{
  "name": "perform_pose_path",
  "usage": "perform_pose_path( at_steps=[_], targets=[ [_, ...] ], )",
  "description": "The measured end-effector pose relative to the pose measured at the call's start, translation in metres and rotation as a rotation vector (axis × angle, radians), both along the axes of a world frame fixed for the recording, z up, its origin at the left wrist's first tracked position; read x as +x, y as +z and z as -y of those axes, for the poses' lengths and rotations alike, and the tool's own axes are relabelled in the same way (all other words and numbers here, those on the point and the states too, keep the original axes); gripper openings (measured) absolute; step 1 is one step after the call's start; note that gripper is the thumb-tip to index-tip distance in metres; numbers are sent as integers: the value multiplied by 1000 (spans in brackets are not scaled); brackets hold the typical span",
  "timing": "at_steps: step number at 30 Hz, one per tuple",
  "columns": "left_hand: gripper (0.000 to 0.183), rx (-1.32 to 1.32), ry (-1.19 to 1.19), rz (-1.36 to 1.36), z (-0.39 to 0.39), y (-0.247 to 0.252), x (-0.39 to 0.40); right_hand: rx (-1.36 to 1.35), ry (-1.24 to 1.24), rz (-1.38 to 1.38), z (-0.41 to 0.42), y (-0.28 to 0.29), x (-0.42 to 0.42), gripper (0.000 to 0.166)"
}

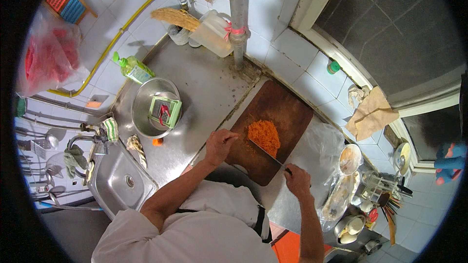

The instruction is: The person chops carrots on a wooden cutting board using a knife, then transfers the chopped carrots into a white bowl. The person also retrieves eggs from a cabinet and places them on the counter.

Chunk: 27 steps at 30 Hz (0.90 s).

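A mound of shredded carrot [266,137] lies on a dark brown wooden cutting board [285,106], with loose shreds at its near left side. My right hand [298,179] grips the handle of a kitchen knife [267,152]. The knife's blade reaches across the board along the near edge of the mound. Over the board's left edge is my left hand [220,147], thumb and fingers drawn together. I see nothing held in it. To the left, a steel bowl [140,117] contains a green-framed grater [173,117] and a red-handled tool [164,112].
A carrot piece [157,142] and a cloth [136,148] lie between the bowl and the steel sink [120,186]. A green soap bottle [133,67] stands behind the bowl. A vertical pipe [238,18] rises at the back corner. Plastic bags [323,142] and a bowl of eggs [349,228] sit right.
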<state>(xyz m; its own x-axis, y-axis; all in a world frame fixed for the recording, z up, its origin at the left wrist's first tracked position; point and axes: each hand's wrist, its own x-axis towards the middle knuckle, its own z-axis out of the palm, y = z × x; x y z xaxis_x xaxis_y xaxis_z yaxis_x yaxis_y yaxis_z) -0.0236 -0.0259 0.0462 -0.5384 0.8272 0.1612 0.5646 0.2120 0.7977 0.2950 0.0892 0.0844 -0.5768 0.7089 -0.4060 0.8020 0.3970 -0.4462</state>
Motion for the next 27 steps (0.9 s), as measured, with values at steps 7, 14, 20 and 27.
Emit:
perform_pose_path(
  at_steps=[7,14,20,27],
  targets=[
    [7,64,33,158,-7,10,-1,-34,-126,-79,72,-17,-54,27],
    [8,88,42,98,-8,20,-9,169,-452,-182,61,-44,-73,24],
    [9,88,52,163,-1,5,-14,-118,-457,-161,43,-6,-58,27],
    [9,97,68,249,-6,5,-17,408,-188,-153,-62,-3,-45,22]
  ],
)
